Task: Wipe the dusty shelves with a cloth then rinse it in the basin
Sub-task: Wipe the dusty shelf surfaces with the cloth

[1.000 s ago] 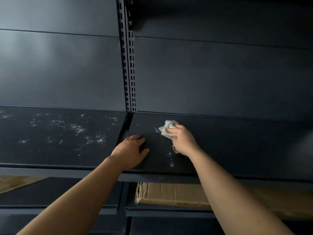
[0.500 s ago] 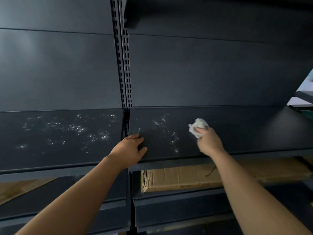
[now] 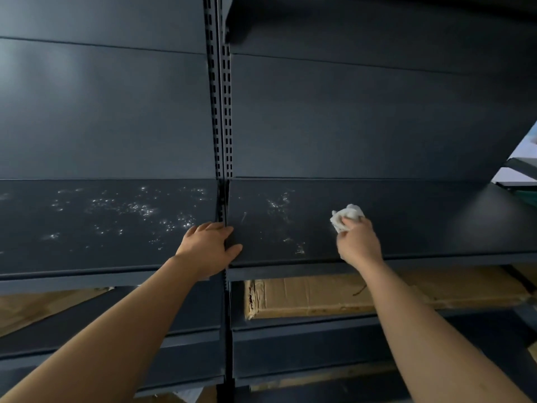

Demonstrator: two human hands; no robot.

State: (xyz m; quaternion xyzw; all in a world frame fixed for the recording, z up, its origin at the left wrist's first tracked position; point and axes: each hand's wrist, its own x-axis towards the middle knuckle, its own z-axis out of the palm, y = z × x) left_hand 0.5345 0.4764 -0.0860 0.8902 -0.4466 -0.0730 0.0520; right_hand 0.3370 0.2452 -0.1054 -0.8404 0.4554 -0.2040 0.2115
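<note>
Item: cloth (image 3: 347,218), white, bunched; lies on the right-hand shelf (image 3: 421,222), right of the slotted upright (image 3: 222,112). Right hand (image 3: 359,242): fingers clamped on the cloth. Left hand (image 3: 209,247): fingers together, flat at the shelf joint below the upright. Step, judged: wiping. Next calls for strokes toward the pale dust specks (image 3: 279,203) nearer the upright.

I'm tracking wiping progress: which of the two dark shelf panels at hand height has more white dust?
The left dark metal shelf panel: specks cover it, while the right panel shows a few.
</note>
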